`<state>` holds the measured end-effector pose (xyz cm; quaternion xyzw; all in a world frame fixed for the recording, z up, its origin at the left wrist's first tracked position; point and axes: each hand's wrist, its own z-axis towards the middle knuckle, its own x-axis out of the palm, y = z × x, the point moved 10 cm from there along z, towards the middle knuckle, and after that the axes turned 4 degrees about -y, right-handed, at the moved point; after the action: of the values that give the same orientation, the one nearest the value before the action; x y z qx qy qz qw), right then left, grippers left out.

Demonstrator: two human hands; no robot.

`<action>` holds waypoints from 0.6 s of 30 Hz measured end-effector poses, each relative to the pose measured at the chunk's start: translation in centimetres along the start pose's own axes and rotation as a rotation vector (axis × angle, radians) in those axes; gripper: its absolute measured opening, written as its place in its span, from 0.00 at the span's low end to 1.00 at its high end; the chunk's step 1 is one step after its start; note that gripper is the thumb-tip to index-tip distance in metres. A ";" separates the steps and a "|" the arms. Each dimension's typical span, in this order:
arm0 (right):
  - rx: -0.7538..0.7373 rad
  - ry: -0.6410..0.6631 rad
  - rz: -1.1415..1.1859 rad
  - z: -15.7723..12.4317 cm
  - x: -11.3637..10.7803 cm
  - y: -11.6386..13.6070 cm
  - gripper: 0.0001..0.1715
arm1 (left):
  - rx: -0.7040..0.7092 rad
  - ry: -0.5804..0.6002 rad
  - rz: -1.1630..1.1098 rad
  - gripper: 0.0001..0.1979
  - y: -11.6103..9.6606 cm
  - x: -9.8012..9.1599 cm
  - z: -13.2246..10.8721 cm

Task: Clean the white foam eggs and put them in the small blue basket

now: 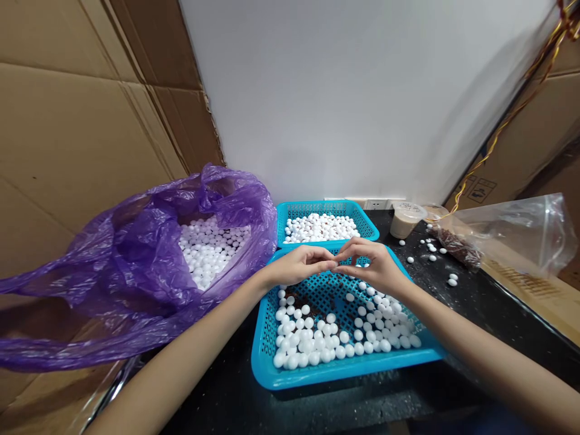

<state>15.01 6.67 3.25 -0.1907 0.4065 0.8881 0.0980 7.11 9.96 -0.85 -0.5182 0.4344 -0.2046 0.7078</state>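
My left hand [302, 264] and my right hand [369, 261] meet fingertip to fingertip above the near blue plastic basket [317, 376]. Both are pinched together, and whatever sits between the fingertips is too small or too hidden to name. Below them, many small white balls [312, 344] lie along the basket's front and right side. Dark reddish-brown bits [304, 303] are scattered on its mesh floor. Behind it stands a second blue basket [372, 231], holding white balls [321, 228] mixed with a few brown specks.
At the left, a purple plastic bag [149, 241] gapes around a heap of white balls [211, 248]. A lidded tub [405, 220], loose white balls [432, 258] and a clear bag [521, 229] with brown bits [457, 248] are at the right. Cardboard [81, 121] rises on the left.
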 end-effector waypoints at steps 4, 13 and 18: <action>-0.013 0.007 -0.019 0.0 0.1 0.1 0.05 | 0.021 0.022 -0.012 0.11 -0.2 0.2 -0.1; 0.106 -0.087 0.030 0.0 -0.8 -1.4 0.08 | -0.029 -0.144 -0.142 0.24 1.3 -1.4 0.7; 0.146 -0.075 0.064 -0.2 -0.6 -1.9 0.07 | -0.046 -0.192 -0.198 0.24 2.1 -2.0 0.9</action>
<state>16.22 7.75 2.04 -0.1368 0.4722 0.8653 0.0984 6.47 12.74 -1.84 -0.5919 0.3160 -0.2132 0.7102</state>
